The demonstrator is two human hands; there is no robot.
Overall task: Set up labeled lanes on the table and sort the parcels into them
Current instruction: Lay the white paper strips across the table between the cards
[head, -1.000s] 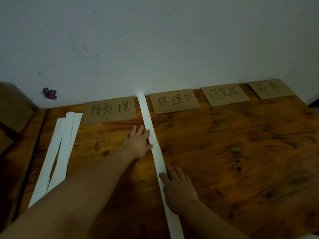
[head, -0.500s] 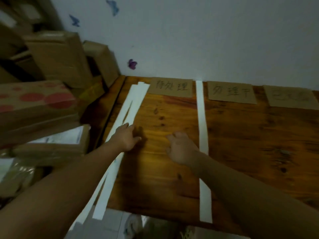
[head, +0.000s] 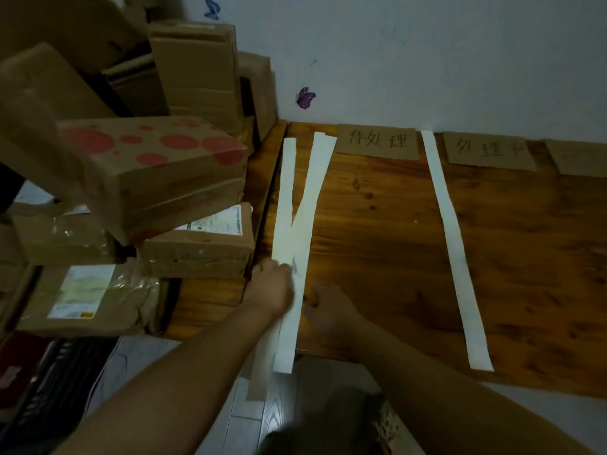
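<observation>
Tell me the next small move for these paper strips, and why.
Probably lift one strip off the pile of spare strips under the left hand and right hand, then lay it right of the second label. Only one strip divides the lanes, so that boundary lacks one.

Several long white paper strips are bunched at the left edge of the wooden table, fanned apart toward the wall. A single white strip is laid front to back between two brown cardboard labels bearing handwritten characters. Taped cardboard parcels are stacked left of the table.
</observation>
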